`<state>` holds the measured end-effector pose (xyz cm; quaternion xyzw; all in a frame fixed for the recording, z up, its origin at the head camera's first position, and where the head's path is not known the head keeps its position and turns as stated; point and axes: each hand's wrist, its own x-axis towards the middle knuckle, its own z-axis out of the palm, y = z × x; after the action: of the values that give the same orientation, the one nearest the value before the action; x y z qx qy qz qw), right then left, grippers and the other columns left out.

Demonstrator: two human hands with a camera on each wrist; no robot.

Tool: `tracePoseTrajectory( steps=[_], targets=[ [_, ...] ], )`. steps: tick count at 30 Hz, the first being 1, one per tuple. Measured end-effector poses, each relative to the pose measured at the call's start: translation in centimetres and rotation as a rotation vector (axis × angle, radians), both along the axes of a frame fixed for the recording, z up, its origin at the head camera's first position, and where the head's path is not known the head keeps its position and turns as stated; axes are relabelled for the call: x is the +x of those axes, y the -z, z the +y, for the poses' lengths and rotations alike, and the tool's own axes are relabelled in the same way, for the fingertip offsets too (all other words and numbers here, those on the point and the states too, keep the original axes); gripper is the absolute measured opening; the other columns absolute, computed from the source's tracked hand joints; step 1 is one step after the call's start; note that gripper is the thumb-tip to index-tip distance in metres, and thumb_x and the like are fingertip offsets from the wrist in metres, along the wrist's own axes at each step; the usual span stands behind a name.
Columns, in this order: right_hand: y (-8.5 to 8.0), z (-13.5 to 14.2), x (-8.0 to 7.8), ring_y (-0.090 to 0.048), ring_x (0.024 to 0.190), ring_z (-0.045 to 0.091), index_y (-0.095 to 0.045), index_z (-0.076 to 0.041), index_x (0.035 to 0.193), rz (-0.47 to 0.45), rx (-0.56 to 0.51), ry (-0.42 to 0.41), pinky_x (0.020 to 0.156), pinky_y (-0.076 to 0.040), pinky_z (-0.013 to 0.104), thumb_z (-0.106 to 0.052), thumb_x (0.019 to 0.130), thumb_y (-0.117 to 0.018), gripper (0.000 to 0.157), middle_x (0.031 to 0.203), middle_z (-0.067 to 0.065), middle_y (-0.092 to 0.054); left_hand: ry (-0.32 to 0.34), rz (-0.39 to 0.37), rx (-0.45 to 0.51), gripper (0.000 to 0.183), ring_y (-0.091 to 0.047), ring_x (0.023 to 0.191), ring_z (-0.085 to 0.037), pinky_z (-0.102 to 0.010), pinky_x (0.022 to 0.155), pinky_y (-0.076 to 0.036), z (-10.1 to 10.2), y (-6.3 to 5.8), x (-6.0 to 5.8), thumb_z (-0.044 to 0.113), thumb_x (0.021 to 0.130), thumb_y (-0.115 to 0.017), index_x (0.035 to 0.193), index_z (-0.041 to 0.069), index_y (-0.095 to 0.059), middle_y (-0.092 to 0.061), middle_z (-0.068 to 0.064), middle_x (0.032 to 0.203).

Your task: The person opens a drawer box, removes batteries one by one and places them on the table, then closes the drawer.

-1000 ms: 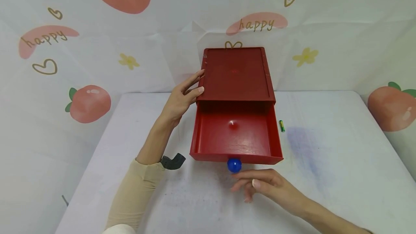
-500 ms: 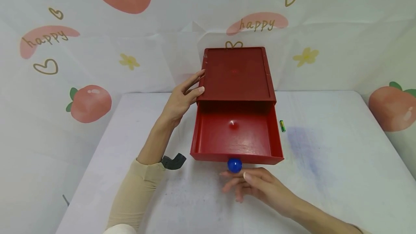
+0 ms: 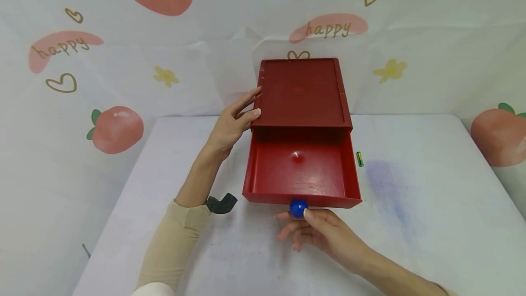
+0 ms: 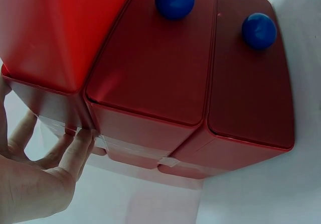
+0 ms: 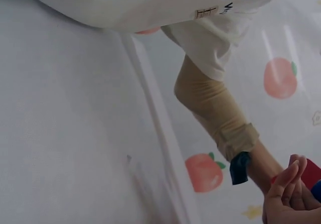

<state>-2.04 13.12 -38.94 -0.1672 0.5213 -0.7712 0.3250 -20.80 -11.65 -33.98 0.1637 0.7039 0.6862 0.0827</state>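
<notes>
A red drawer cabinet [image 3: 304, 92] stands at the back of the table, its top drawer [image 3: 297, 172] pulled out and holding nothing. Fingers and thumb of my left hand [image 3: 232, 127] rest along the cabinet's left side near the top edge; the left wrist view shows the hand [image 4: 47, 171] against that side wall. At the drawer's front, my right hand [image 3: 328, 236] pinches the round blue knob [image 3: 298, 208], thumb on its near right, index finger passing behind or under it. The right wrist view catches the hand [image 5: 291, 199] beside the knob [image 5: 317, 190].
Two lower drawers with blue knobs [image 4: 258, 31] are pushed in, seen in the left wrist view. A small green battery [image 3: 360, 159] lies right of the drawer. A dark wrist camera [image 3: 222, 203] juts from the left wrist. Behind the table hangs a white printed cloth [image 3: 197, 58].
My right hand has moved left and slightly up to the blue knob, and its thumb now lies on the knob. The left hand keeps its place; the drawer stays pulled out.
</notes>
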Motion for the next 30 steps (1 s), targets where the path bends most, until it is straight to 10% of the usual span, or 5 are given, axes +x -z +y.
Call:
tracePoseTrajectory(
  steps=[30],
  targets=[
    [-1.1, -0.2, -1.0, -0.066, 0.083, 0.015, -0.064, 0.001, 0.121, -0.045, -0.044, 0.037, 0.083, -0.056, 0.029, -0.026, 0.110, -0.032, 0.043, 0.103, 0.014, -0.071, 0.013, 0.010, 0.000, 0.052, -0.051, 0.127, -0.026, -0.042, 0.105, -0.045, -0.1, 0.1, 0.0, 0.025, 0.098, -0.064, 0.147, 0.035, -0.049, -0.044, 0.005, 0.150]
  ],
)
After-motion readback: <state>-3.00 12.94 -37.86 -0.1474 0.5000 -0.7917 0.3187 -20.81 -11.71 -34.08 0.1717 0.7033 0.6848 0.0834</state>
